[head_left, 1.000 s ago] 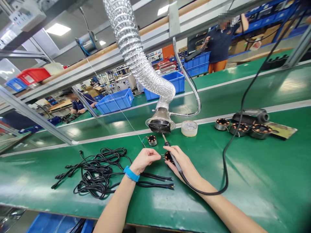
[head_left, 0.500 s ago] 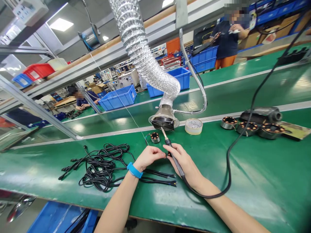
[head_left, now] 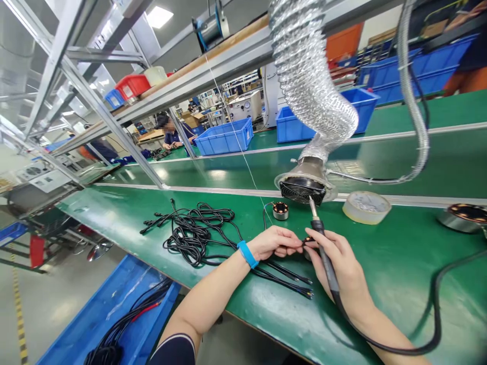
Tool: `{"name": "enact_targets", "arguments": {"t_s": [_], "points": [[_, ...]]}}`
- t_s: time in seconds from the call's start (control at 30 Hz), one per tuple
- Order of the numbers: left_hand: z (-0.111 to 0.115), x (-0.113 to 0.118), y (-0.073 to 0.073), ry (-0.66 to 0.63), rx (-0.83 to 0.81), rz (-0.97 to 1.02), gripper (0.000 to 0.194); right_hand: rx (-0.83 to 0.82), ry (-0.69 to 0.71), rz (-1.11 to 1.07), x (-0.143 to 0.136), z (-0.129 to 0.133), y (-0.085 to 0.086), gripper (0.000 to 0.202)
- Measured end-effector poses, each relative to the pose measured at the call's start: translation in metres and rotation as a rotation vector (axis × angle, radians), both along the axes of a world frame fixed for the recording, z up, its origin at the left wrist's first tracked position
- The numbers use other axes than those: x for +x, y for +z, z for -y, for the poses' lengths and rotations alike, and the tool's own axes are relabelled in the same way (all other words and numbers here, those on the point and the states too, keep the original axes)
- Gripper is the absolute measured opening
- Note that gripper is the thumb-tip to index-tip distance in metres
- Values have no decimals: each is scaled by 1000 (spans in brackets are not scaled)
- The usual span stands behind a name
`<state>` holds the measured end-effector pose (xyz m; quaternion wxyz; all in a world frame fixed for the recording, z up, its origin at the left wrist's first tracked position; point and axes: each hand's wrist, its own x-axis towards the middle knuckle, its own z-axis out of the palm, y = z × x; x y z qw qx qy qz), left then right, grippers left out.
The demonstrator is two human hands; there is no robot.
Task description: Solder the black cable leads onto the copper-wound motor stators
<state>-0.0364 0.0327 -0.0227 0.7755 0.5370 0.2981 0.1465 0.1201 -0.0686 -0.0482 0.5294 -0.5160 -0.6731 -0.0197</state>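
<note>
My right hand (head_left: 340,263) is wrapped round the grey handle of a soldering iron (head_left: 327,266), its metal tip pointing up and away beside a black fan grille (head_left: 300,190). My left hand (head_left: 277,242), with a blue band at the wrist, pinches a small dark piece against a stator-like part (head_left: 308,242), mostly hidden by the fingers of both hands. Another round copper-wound stator (head_left: 280,210) stands just beyond my left hand. Thin solder wire (head_left: 243,152) runs down from a spool (head_left: 211,33). Stripped ends of black cables (head_left: 300,289) lie below my hands.
Coiled black cables (head_left: 194,238) lie left on the green table (head_left: 133,203). A tape roll (head_left: 367,207) and another stator (head_left: 462,218) are at right. A silver duct (head_left: 312,76) hangs above. Below the front edge, a blue bin (head_left: 114,289) holds cables. A person (head_left: 173,134) sits far back.
The view has swung left, so things appear further right and more of the blue bin shows. Both hands keep their hold close together, and the iron remains in my right hand.
</note>
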Motion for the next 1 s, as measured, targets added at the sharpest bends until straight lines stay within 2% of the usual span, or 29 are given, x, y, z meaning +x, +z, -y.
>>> {"name": "enact_targets", "arguments": {"t_s": [0.2, 0.33, 0.47, 0.53, 0.63, 0.73, 0.83, 0.93, 0.97, 1.0], "points": [[1, 1, -5, 29, -65, 82, 36, 12, 1, -17, -4, -4, 0, 37], [2, 4, -11, 95, -86, 159, 38, -4, -3, -91, -12, -5, -6, 30], [-5, 4, -13, 185, -22, 198, 39, -33, 43, -118, -16, -5, -5, 34], [-12, 1, -11, 242, 11, 176, 40, -20, 19, -126, -13, -4, -2, 36], [-24, -7, -8, 381, 91, 145, 42, 36, -65, -141, -5, -3, 6, 36], [-34, -13, -6, 521, 227, 65, 46, 82, -90, -162, 2, -1, 11, 34], [-40, -18, -2, 762, 401, 21, 49, 103, -81, -172, 6, 1, 13, 32], [-40, -24, 10, 1070, 597, 122, 49, 129, -101, -190, 7, 3, 16, 31], [-38, -26, 15, 1123, 657, 129, 49, 142, -112, -197, 7, 3, 17, 31], [-36, -27, 20, 1123, 716, 101, 49, 156, -123, -203, 8, 4, 18, 30]]}}
